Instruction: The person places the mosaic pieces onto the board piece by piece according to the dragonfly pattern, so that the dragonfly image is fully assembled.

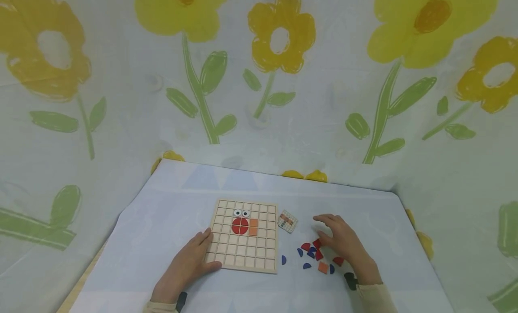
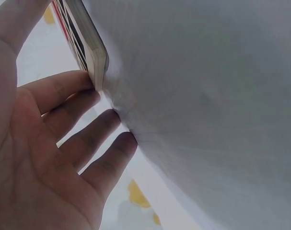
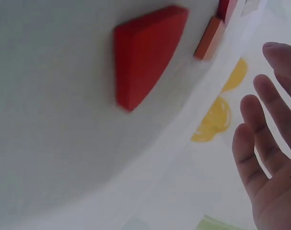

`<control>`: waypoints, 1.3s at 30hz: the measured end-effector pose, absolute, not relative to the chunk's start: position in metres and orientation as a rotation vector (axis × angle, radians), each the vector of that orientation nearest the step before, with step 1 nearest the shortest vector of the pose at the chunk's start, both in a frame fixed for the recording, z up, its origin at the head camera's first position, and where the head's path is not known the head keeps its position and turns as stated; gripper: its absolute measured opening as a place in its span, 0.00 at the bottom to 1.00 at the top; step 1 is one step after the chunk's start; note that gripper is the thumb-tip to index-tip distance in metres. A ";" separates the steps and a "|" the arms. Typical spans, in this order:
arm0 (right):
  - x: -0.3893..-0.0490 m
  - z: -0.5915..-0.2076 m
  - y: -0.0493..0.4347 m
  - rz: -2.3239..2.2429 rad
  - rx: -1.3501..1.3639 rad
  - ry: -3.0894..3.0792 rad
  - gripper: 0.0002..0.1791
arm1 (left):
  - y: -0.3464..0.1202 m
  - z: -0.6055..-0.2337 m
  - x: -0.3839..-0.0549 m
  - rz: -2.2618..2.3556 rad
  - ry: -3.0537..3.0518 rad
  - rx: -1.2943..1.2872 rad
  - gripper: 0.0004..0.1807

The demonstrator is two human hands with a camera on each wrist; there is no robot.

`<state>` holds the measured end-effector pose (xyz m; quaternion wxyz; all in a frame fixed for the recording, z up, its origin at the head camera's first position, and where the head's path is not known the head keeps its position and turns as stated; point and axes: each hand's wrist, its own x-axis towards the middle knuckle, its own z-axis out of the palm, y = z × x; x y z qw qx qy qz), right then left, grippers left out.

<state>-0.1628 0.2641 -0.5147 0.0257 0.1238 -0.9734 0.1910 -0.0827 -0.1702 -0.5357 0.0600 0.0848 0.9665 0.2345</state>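
A square wooden grid board (image 1: 259, 262) lies on the table, and my left hand (image 1: 190, 259) rests against its left edge, thumb at the near-left corner. In the left wrist view the left hand's fingers (image 2: 71, 112) are fairly straight, some touching the board's edge (image 2: 95, 55). Red pieces (image 1: 240, 225) form a circle on the grid, beneath two eye pieces (image 1: 242, 213) and beside orange squares (image 1: 253, 227). My right hand (image 1: 344, 241) hovers over loose pieces, fingers spread and apparently holding nothing. A red quarter-round piece (image 3: 147, 55) shows large in the right wrist view.
A small pattern card (image 1: 288, 221) lies right of the board. Loose blue half-rounds (image 1: 307, 266), red pieces (image 1: 338, 261) and an orange square (image 1: 323, 267) are scattered near the right hand. A flower-printed curtain (image 1: 283, 101) surrounds the pale table.
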 end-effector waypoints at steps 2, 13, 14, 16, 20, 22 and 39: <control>-0.162 -0.515 0.270 0.605 0.336 -3.062 0.27 | -0.170 -0.536 -0.083 0.708 2.926 0.255 0.54; -0.160 -0.521 0.281 0.589 0.242 -3.232 0.17 | -0.169 -0.536 -0.083 0.676 2.945 0.259 0.53; -0.160 -0.521 0.281 0.583 0.242 -3.236 0.15 | -0.169 -0.535 -0.083 0.678 2.944 0.258 0.53; -0.160 -0.521 0.281 0.569 0.237 -3.242 0.13 | -0.170 -0.535 -0.083 0.681 2.942 0.257 0.53; -0.159 -0.521 0.281 0.547 0.250 -3.243 0.11 | -0.169 -0.535 -0.083 0.677 2.939 0.254 0.53; -0.159 -0.521 0.281 0.541 0.256 -3.242 0.11 | -0.169 -0.535 -0.083 0.680 2.937 0.253 0.54; -0.163 -0.523 0.281 0.486 0.238 -3.273 0.11 | -0.168 -0.536 -0.084 0.676 2.920 0.232 0.54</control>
